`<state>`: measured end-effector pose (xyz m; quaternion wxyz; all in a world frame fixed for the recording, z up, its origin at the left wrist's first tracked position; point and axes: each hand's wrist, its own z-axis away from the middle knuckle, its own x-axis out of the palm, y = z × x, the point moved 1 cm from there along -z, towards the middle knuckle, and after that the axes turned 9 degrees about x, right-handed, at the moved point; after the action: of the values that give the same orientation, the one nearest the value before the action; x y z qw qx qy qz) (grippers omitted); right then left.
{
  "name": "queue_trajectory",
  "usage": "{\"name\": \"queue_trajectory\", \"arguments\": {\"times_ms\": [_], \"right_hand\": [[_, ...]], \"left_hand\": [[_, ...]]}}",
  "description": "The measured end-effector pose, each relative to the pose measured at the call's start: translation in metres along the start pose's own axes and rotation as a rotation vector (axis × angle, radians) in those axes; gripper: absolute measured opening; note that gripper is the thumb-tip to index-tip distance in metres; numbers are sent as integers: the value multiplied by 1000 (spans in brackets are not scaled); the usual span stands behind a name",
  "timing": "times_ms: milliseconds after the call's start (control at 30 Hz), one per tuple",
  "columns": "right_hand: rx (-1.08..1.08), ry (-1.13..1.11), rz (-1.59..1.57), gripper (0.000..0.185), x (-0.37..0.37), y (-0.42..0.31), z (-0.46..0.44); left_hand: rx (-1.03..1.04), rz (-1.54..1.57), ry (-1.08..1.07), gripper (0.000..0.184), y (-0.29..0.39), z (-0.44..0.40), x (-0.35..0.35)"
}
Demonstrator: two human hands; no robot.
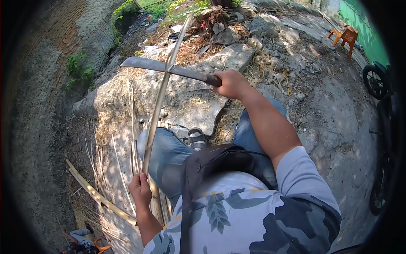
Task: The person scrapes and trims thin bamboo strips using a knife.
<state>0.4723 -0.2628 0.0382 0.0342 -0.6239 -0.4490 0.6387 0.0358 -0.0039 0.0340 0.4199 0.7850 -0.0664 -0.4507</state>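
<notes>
Right hand [230,83] closed around machete handle [211,80], blade [146,64] crosswise against bamboo strip [158,103], left hand [141,191] closed on strip's lower end, strip slanting past left knee [167,148], bamboo pole [100,197] near ground's [338,127] left edge.

Outdoor yard [330,144], with rubble [263,28], brick wall [59,25], green wall [374,31], orange chair [349,38].

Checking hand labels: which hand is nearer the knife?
Right. The right hand grips the knife by its handle; the left hand is well away from it, holding the near end of the bamboo strip that the knife crosses.
</notes>
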Motion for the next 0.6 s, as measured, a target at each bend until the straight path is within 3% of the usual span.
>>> {"name": "queue_trajectory", "arguments": {"times_ms": [100, 233, 400, 467, 600], "right_hand": [[5, -26, 72, 24, 1, -4, 0], [-58, -230, 162, 29, 7, -22, 9], [-469, -301, 299, 18, 26, -43, 19], [-482, -307, 332, 18, 28, -45, 18], [-455, -224, 308, 17, 27, -34, 13]], "left_hand": [[-12, 45, 23, 37, -3, -1, 9], [2, 107, 21, 37, 12, -10, 24], [45, -3, -10, 36, 14, -17, 31], [94, -51, 10, 37, 17, -15, 28], [2, 70, -2, 37, -7, -5, 21]]}}
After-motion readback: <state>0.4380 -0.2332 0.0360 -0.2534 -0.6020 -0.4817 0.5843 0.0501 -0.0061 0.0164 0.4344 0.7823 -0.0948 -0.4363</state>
